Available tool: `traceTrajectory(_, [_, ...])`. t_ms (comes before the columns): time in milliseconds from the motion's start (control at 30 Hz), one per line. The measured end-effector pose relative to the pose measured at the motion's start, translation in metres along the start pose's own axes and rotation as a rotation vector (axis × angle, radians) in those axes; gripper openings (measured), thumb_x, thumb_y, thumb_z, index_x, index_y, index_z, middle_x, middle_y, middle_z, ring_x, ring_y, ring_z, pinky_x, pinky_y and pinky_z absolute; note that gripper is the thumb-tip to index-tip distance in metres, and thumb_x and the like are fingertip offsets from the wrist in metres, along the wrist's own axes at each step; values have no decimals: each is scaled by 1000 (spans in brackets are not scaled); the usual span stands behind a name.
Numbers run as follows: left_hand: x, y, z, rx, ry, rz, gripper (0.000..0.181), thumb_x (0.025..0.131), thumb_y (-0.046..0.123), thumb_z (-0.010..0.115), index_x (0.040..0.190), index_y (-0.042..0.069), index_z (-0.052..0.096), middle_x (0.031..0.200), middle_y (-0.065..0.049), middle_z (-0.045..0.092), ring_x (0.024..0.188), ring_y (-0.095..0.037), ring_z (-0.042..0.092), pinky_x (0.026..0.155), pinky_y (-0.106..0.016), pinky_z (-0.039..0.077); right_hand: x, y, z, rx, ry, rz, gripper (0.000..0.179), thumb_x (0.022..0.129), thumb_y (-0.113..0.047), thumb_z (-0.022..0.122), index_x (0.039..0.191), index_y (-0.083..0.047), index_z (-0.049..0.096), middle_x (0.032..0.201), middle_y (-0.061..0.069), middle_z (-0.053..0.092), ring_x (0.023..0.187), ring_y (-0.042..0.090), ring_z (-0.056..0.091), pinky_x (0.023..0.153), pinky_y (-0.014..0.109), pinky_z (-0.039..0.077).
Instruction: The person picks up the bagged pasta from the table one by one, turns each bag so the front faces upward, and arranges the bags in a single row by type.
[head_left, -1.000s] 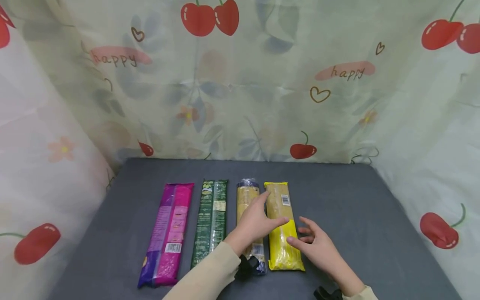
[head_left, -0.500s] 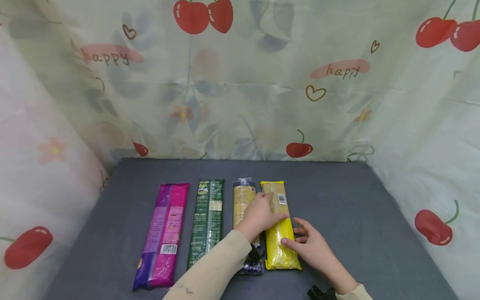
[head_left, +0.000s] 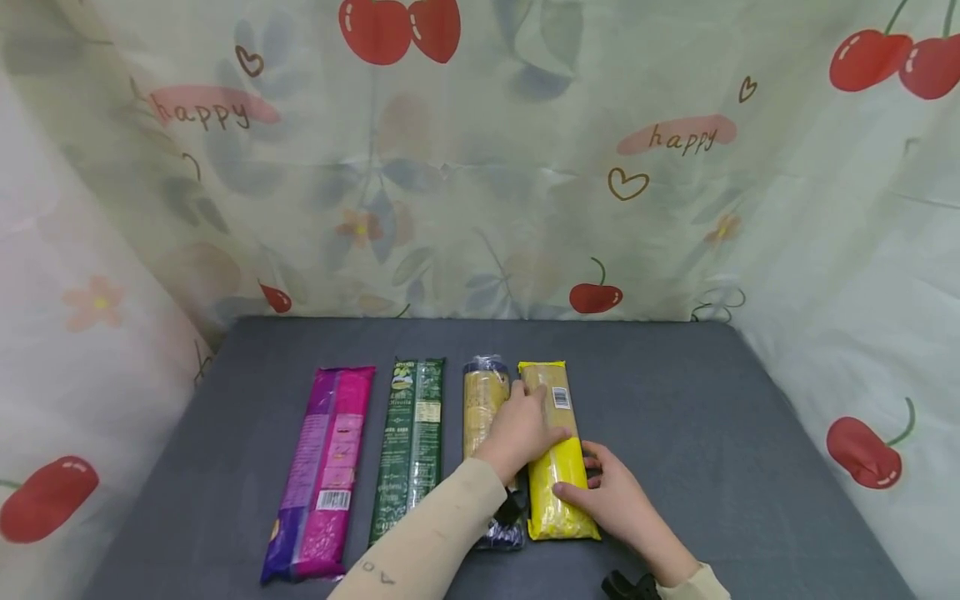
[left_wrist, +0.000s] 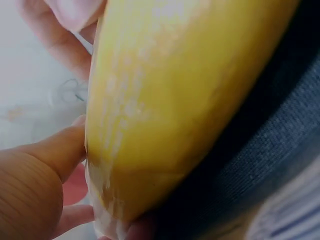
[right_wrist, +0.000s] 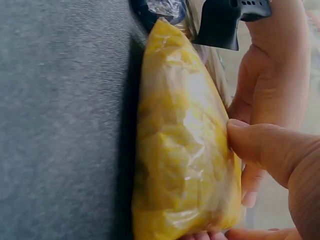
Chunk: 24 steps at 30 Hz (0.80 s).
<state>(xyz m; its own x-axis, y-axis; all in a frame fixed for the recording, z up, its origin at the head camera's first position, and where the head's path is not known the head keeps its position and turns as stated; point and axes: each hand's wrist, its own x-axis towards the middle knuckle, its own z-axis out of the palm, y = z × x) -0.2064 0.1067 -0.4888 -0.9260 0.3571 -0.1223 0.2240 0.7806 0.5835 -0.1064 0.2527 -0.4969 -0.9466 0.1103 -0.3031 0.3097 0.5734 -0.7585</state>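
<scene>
A yellow pasta packet with a see-through upper half lies at the right end of a row on the dark table. My left hand grips it from above near its middle, thumb at the right side and fingers reaching over the left edge. My right hand holds its lower right side, the thumb on top and fingertips curled under the edge in the right wrist view. Close beside it lies a clear pasta packet with dark blue ends, partly hidden by my left hand and forearm.
A green pasta packet and a pink and purple packet lie further left on the dark table. A patterned curtain surrounds the table at the back and sides. Black camera mounts sit on my wrists.
My left hand has lowered onto the yellow pasta packet, and my right hand has closed in on its right side. The packets shift slightly left in view as the head camera turns.
</scene>
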Motion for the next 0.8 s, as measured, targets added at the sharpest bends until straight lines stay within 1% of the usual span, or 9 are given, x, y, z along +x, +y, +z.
traceTrajectory(67, [1, -1, -2, -15, -1, 14, 81, 83, 53, 70, 148, 13, 42, 146, -18, 33, 107, -29, 57, 85, -37, 52, 1, -1, 0, 10, -12, 2, 91, 75, -44, 82, 143, -2, 39, 119, 13, 57, 86, 19, 61, 67, 35, 54])
traceTrajectory(167, [4, -4, -4, -66, 13, 12, 75, 85, 48, 71, 146, 13, 45, 144, -17, 36, 109, -29, 57, 87, -38, 51, 3, -3, 1, 20, -23, 0, 91, 75, -43, 82, 142, 2, 39, 114, 13, 57, 83, 18, 62, 65, 35, 55])
traceTrajectory(267, [7, -9, -5, -140, 37, -14, 72, 85, 43, 73, 145, 13, 46, 140, -17, 40, 110, -29, 55, 90, -40, 49, 4, -4, 2, 24, -24, 2, 91, 76, -42, 82, 142, 4, 39, 112, 14, 58, 82, 18, 62, 65, 35, 55])
traceTrajectory(333, [8, -11, -6, -180, 48, -34, 75, 84, 41, 74, 146, 13, 44, 143, -18, 40, 116, -32, 52, 94, -42, 47, 5, -4, 2, 26, -24, 9, 91, 75, -41, 82, 142, 4, 39, 112, 14, 58, 83, 19, 62, 65, 36, 55])
traceTrajectory(433, [10, -13, -7, -212, 47, -57, 81, 84, 40, 75, 150, 13, 37, 149, -22, 34, 127, -37, 45, 99, -46, 43, 5, -4, 3, 22, -19, 14, 90, 76, -41, 82, 141, 6, 40, 112, 15, 58, 84, 19, 63, 65, 36, 56])
traceTrajectory(500, [10, -13, -8, -222, 40, -70, 83, 84, 40, 75, 151, 14, 34, 151, -23, 30, 131, -38, 41, 101, -48, 41, 5, -4, 4, 30, -15, 16, 88, 77, -40, 81, 139, 7, 41, 111, 14, 59, 83, 19, 63, 65, 36, 56])
traceTrajectory(533, [10, -13, -7, -227, 37, -75, 83, 84, 40, 75, 151, 14, 34, 151, -22, 31, 131, -37, 41, 101, -48, 41, 5, -5, 5, 36, -15, 17, 86, 78, -40, 80, 138, 7, 42, 109, 14, 60, 82, 19, 64, 65, 36, 56])
traceTrajectory(700, [9, -12, -8, -237, 24, -76, 80, 85, 38, 74, 150, 11, 36, 144, -17, 44, 125, -32, 48, 97, -44, 45, 5, -6, 8, 71, -17, 21, 79, 82, -39, 77, 135, 9, 44, 103, 12, 61, 76, 18, 64, 63, 35, 56])
traceTrajectory(800, [9, -12, -8, -234, 20, -66, 79, 86, 39, 74, 149, 10, 37, 142, -15, 47, 124, -31, 50, 97, -43, 46, 5, -7, 9, 87, -15, 20, 78, 82, -38, 78, 134, 8, 43, 104, 13, 60, 77, 17, 64, 63, 35, 56])
